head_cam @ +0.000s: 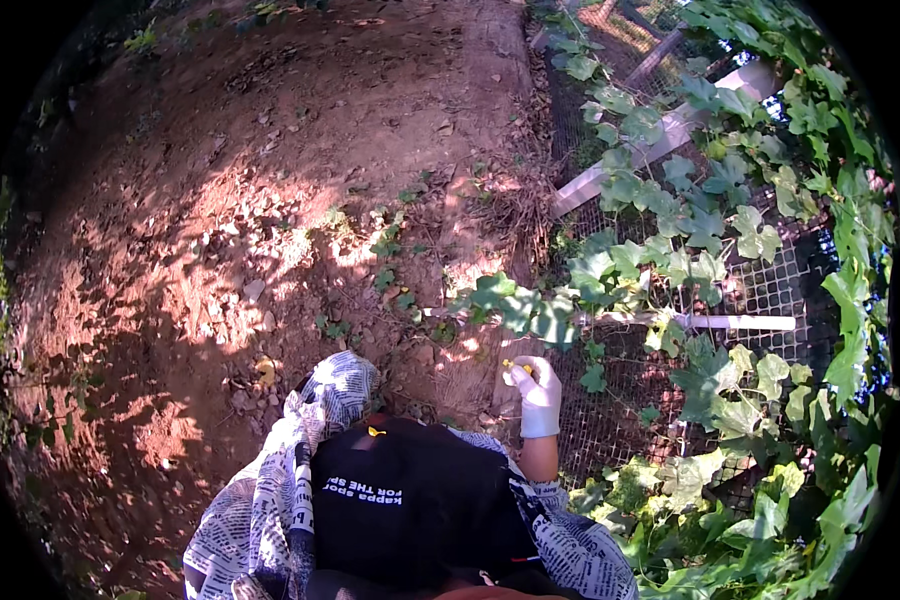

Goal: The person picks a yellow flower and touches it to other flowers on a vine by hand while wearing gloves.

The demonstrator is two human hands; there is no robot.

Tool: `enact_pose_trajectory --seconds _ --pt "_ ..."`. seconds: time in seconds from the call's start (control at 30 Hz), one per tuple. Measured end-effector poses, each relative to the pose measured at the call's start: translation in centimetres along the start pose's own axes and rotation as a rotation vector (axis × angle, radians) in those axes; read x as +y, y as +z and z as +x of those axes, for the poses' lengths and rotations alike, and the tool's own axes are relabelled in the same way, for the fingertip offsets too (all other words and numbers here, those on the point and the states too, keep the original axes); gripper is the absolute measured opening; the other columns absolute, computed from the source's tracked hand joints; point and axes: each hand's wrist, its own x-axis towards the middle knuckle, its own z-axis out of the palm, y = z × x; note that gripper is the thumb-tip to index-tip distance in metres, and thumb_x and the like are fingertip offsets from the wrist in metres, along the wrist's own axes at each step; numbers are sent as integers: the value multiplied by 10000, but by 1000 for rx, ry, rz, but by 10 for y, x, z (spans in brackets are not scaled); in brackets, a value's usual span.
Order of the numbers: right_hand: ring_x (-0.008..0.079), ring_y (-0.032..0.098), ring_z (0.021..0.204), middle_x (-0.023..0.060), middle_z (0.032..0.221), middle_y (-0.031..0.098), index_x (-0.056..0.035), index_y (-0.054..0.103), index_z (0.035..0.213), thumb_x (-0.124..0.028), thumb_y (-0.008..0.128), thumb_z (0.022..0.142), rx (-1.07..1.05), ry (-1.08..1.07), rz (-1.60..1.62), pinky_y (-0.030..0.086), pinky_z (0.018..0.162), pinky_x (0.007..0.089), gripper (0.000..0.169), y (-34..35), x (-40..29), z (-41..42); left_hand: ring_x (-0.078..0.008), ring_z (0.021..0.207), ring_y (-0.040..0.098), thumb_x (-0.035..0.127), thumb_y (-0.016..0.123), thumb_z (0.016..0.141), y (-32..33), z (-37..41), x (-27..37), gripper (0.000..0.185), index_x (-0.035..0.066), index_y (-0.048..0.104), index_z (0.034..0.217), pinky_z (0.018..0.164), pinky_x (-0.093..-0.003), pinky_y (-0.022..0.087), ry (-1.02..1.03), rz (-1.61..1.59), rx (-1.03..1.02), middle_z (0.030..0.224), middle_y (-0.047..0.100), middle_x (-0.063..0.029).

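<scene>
My right hand (538, 394), in a white glove, curls its fingers around small yellow flowers (526, 368), with bits of yellow showing at the fingertips. It is in front of my body, beside the mesh fence (615, 390). Just above it hang broad green vine leaves (544, 319). My left hand is out of view; the left sleeve (341, 382), printed with newsprint-like writing, is bent in front of me. A small yellow petal (376, 431) rests against the black shirt (412, 510).
Leafy vines (712, 367) cover the fence along the right. A pale slanting post (645, 150) and a thin white horizontal pole (742, 322) cross it. Reddish bare soil (195, 315) with dry leaves stretches to the left, and a yellow leaf (266, 371) lies there.
</scene>
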Motion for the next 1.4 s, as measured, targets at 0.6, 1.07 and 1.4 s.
enact_pose_trajectory --seconds 0.6,1.07,1.4 --pt "155 614 797 75 959 611 -2 588 1101 53 605 826 -42 -47 166 572 665 291 282 105 26 112 -327 775 630 231 539 878 -83 63 -52 209 104 677 971 666 -401 485 -154 -128 179 811 650 -160" --pt "123 607 702 60 900 629 11 621 975 -22 647 848 288 32 155 520 622 244 134 404 -84 217 -325 765 628 203 541 880 -369 203 -333 190 103 672 974 656 -397 483 -119 -27 576 799 645 -158" --pt "124 595 692 63 869 620 3 606 983 33 617 847 320 -168 -13 529 626 267 140 506 -160 270 -317 792 654 135 520 877 -584 283 -382 216 89 663 1033 709 -406 522 39 42 920 899 680 -149"
